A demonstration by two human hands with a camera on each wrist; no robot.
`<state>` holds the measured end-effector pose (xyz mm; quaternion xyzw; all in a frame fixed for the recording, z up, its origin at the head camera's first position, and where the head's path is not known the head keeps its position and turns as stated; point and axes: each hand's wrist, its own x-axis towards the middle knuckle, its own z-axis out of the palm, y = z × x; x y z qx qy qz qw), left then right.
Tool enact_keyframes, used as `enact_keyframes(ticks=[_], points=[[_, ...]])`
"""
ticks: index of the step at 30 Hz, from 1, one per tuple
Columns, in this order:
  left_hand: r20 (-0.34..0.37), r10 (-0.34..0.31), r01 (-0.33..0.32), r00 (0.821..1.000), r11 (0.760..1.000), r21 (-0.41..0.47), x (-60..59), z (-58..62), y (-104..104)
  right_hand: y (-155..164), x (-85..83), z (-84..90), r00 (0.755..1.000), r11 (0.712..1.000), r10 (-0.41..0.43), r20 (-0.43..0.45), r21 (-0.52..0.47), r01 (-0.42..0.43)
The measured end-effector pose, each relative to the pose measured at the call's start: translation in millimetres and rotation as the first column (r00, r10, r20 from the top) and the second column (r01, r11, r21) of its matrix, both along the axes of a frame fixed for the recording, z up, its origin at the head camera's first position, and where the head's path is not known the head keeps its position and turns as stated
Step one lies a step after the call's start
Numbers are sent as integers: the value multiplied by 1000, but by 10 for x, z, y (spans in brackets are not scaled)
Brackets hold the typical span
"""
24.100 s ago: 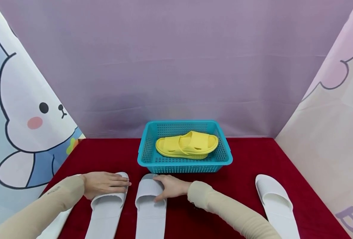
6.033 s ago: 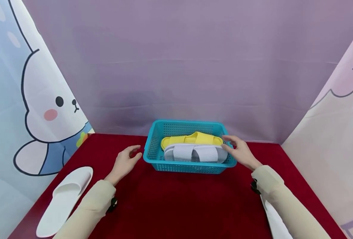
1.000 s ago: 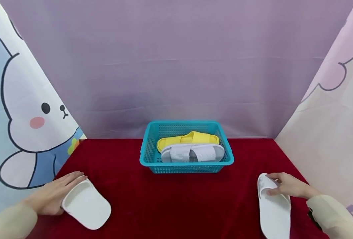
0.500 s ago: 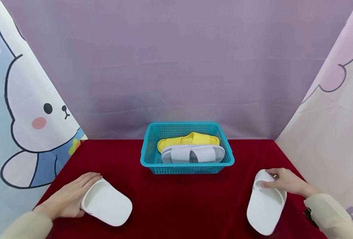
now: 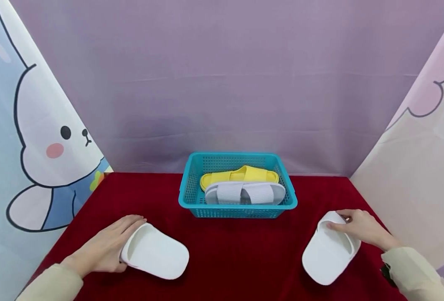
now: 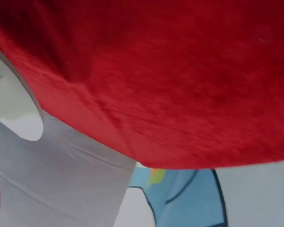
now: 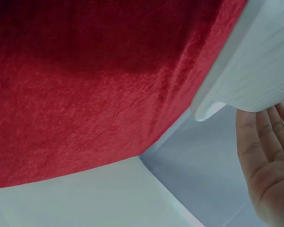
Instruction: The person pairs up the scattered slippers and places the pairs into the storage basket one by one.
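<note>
At the left of the head view, my left hand point(image 5: 110, 246) grips a white slipper point(image 5: 158, 253) round its toe end, with the heel pointing right and toward me. On the right, my right hand point(image 5: 362, 228) pinches the strap of another white slipper point(image 5: 327, 253), its heel turned toward the front left. That slipper also shows in the right wrist view point(image 7: 260, 61), with my fingers point(image 7: 255, 142) against its strap. Only the slipper's edge point(image 6: 19, 101) appears in the left wrist view. Between the hands and farther back stands a blue basket point(image 5: 238, 212).
Inside the basket lie a pair of yellow slippers point(image 5: 257, 173) and, in front of them, a pair of pale grey-white slippers point(image 5: 229, 193). Red cloth point(image 5: 240, 255) covers the table. Printed and purple curtains point(image 5: 237, 83) enclose the sides and back.
Over the last second, the left hand has carried its slipper rightward. The right hand has turned its slipper, swinging the heel left. Since the earliest frame, the grey-white pair has come into the basket.
</note>
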<state>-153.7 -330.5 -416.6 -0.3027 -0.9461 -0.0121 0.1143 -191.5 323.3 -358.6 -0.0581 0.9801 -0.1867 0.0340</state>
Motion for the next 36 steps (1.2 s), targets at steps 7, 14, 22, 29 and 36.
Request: enact_keyframes(ticks=[7,14,22,29,36], points=[[82,24,-26,996,1000,16,28,22,227,19,-10,-17,999,999,-32,-39,16,33],[2,-25,25,1000,1000,15,30,61,389,16,2,14,995,998,-54,-84,-16,53],[-21,-20,20,1000,1000,23,49,113,620,-50,-2,53,985,994,-108,-134,-15,107],[-65,-22,26,998,997,74,48,158,814,-110,17,127,969,989,-150,-197,-20,149],[-71,-13,21,997,993,112,41,224,979,-168,12,199,954,981,-192,-228,-30,190]])
